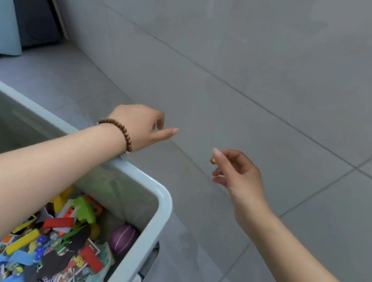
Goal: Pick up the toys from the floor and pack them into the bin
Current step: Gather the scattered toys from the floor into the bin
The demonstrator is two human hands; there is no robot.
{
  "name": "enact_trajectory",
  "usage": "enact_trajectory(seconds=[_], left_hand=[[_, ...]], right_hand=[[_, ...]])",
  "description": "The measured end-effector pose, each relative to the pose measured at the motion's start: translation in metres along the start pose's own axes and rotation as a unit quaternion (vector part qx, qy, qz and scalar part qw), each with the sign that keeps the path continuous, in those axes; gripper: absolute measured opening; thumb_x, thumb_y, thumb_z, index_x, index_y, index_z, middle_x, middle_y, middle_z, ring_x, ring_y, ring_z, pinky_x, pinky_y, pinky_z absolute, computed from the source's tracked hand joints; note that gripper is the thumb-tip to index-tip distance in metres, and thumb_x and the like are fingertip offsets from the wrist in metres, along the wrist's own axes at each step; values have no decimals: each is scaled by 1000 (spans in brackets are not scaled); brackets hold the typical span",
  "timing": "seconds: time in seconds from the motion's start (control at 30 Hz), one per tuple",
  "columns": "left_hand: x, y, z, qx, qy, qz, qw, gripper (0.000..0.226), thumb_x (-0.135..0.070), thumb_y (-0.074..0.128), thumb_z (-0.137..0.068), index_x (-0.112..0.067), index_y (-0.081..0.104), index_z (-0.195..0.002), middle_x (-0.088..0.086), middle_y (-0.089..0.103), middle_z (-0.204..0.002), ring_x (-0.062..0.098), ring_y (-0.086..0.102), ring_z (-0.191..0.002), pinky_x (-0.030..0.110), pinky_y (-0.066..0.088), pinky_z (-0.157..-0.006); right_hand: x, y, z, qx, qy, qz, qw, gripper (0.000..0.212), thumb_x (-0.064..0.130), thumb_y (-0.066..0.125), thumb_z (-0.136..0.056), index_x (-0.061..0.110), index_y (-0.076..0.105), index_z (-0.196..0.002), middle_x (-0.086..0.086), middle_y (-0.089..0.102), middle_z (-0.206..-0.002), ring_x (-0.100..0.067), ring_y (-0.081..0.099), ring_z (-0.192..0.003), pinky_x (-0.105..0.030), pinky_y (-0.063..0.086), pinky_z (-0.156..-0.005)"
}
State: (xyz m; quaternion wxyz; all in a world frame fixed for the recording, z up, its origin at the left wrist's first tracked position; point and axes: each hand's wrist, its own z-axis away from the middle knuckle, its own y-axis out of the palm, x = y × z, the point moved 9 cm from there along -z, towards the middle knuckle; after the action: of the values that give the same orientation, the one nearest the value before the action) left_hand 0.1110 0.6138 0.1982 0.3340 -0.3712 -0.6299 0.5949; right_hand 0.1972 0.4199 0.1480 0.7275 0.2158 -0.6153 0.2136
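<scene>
She's mid-carry from where I stand. Her right hand (240, 173) is up over the grey tiled floor (285, 83), thumb and forefinger pinched on a small yellow toy piece (212, 160). Only a sliver of it shows, so I can't tell what it is. That hand is out past the rounded corner of the pale grey-green plastic bin (143, 178), apart from the rim and not yet over the opening.

Her left forearm lies across the bin's long edge, a brown wooden bead bracelet (121, 131) at the wrist. The left hand (137, 126) hangs beyond that edge above the tiles, one digit stuck out and the rest drooping loosely curled. I see nothing in it.

Inside, the bin holds a jumble of flat coloured toys. A green plastic piece (84, 210) lies near the far wall, a red flat block (58, 222) sits nearer the middle, and a purple striped ball (123, 239) rests in the corner against the side wall.

I'd call this the drop-off step for the yellow bit. The right hand needs to swing in over the rim near that corner, clear of her own left arm, and only then let go. A piece that small could bounce off the edge back onto the tiles.
</scene>
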Motion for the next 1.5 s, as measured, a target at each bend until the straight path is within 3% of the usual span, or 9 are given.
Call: enact_trajectory(seconds=[0.2, 0.37, 0.5, 0.6, 0.7, 0.83, 1.17, 1.33, 1.5], left_hand=[[16, -55, 102, 27, -62, 75, 995, 53, -64, 34, -88, -26, 53, -121, -3, 57, -125, 20, 51, -117, 37, 45, -90], [58, -66, 252, 46, -120, 38, 991, 63, -64, 33, -88, -26, 41, -138, -1, 45, -141, 19, 39, -131, 40, 31, -108], [116, -49, 356, 118, -213, 26, 970, 77, -73, 23, -85, -33, 11, -149, -5, 13, -157, 22, 10, -144, 52, 7, -115], [134, -32, 395, 139, -248, 47, 958, 78, -75, 13, -82, -36, 5, -149, -6, 8, -158, 22, 7, -145, 57, 4, -115], [125, -24, 410, 90, -262, 85, 957, 82, -78, 0, -80, -36, 23, -147, -7, 29, -153, 18, 18, -143, 55, 0, -115], [122, -38, 414, -44, -282, 137, 949, 82, -71, 3, -76, -35, 55, -128, -1, 59, -129, 16, 41, -132, 47, 2, -115], [44, -33, 386, -29, -235, 165, 957, 78, -72, 3, -77, -39, 53, -128, -4, 62, -123, 14, 45, -127, 43, 12, -116], [-25, -24, 355, 28, -165, 157, 973, 80, -74, 0, -76, -39, 45, -134, -7, 58, -129, 14, 40, -131, 45, 8, -116], [-111, -19, 339, 47, -116, 176, 976, 67, -71, 14, -86, -36, 50, -131, -7, 63, -119, 12, 49, -120, 40, 21, -113]], right_hand=[[74, 72, 130, 137, -9, 57, 989, 13, 18, 75, -79, 15, 62, -82, -1, 66, -77, -4, 54, -59, -13, 42, -51], [53, 119, 210, 115, -61, 334, 933, 31, 36, 75, -77, 22, 63, -102, 10, 65, -104, -6, 60, -97, -24, 48, -84], [43, 105, 241, 17, -18, 428, 903, 88, 38, 77, -74, 24, 26, -144, -1, 15, -154, -22, 20, -140, -38, 25, -111], [15, 101, 262, 5, 110, 303, 947, 112, 32, 81, -72, 18, 1, -150, -5, 1, -157, -26, 12, -144, -41, 21, -114], [-14, 99, 270, -11, 189, 192, 963, 103, 22, 79, -74, 14, 8, -148, -10, 23, -152, -29, 36, -134, -43, 35, -109], [-34, 97, 265, -29, 236, 111, 965, 59, 17, 77, -76, 6, 41, -121, -12, 54, -123, -26, 57, -103, -41, 52, -88], [-27, 16, 254, -79, 227, 110, 965, 46, 13, 78, -75, 1, 56, -114, -14, 65, -105, -24, 64, -85, -29, 55, -60], [-24, -65, 266, -133, 237, 121, 955, 46, 18, 78, -76, 4, 57, -114, -11, 64, -108, -26, 64, -96, -34, 54, -73], [-16, -149, 282, -179, 254, 122, 943, 43, 18, 75, -79, 7, 57, -118, -8, 63, -110, -21, 59, -89, -25, 41, -55]])
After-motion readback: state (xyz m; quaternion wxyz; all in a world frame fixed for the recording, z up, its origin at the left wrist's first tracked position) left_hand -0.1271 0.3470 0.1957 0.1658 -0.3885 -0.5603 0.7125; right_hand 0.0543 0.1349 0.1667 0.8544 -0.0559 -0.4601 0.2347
